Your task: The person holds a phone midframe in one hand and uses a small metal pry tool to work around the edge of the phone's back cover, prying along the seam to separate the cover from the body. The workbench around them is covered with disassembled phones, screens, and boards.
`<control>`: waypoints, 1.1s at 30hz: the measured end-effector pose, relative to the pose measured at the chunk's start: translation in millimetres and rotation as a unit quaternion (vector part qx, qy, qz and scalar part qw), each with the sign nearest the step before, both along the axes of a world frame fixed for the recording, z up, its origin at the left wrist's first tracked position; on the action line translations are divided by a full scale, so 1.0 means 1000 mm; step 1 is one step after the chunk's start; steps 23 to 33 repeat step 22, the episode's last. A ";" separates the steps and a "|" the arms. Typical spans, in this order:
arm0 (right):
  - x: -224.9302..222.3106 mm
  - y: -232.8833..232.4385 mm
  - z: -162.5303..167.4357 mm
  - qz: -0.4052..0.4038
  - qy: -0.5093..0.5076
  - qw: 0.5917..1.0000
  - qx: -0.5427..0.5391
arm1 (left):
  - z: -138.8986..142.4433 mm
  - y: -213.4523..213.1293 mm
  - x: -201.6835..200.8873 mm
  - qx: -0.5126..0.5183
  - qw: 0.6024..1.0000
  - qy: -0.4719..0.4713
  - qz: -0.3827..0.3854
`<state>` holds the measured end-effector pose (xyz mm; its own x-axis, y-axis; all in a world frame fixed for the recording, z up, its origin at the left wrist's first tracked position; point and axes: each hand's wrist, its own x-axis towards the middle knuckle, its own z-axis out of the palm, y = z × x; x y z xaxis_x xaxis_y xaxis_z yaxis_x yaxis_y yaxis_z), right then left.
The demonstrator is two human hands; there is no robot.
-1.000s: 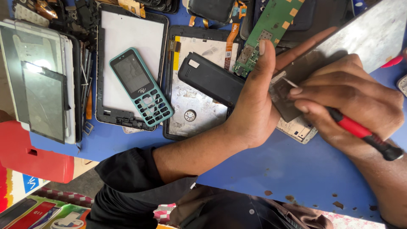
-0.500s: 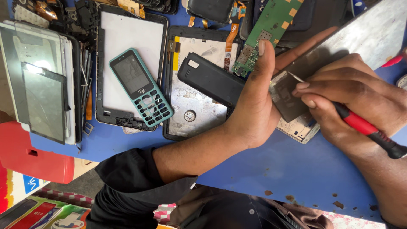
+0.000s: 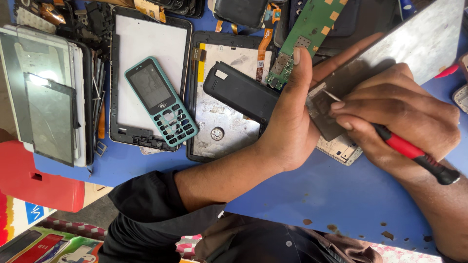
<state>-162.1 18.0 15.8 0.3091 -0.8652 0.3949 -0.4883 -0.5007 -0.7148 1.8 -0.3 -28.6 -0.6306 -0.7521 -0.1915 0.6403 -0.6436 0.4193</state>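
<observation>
My left hand [image 3: 292, 122] presses down on a small opened phone body [image 3: 325, 119] lying on the blue table [image 3: 302, 195], thumb along its left edge. My right hand [image 3: 399, 109] grips a red-handled screwdriver [image 3: 412, 152] like a pen. Its thin metal tip touches the top of the phone body's dark inner plate. A pale piece of the phone [image 3: 341, 148] shows under both hands. A black back cover [image 3: 241, 92] lies just left of my left hand.
A teal keypad phone front [image 3: 161, 100] rests on a tablet frame [image 3: 148, 73]. Another opened tablet back [image 3: 222, 126], a green circuit board [image 3: 307, 34], a grey metal sheet [image 3: 419, 39], stacked screens [image 3: 46, 92] and a red stool [image 3: 34, 178] surround the spot.
My right hand has turned and shifted slightly with the screwdriver, its tip staying on the phone body. My left hand has kept still.
</observation>
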 end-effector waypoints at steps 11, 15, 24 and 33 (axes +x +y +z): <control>0.002 -0.001 -0.002 -0.004 -0.004 1.000 -0.019 | -0.001 0.001 0.001 0.006 1.000 0.006 0.001; 0.001 0.000 -0.001 -0.011 -0.010 1.000 -0.007 | -0.001 0.001 0.002 0.011 1.000 0.018 -0.005; 0.001 -0.001 -0.002 -0.017 -0.005 1.000 -0.008 | 0.004 0.001 -0.004 0.008 1.000 0.028 0.000; 0.001 -0.001 -0.002 -0.017 -0.005 1.000 -0.008 | 0.004 0.001 -0.004 0.008 1.000 0.028 0.000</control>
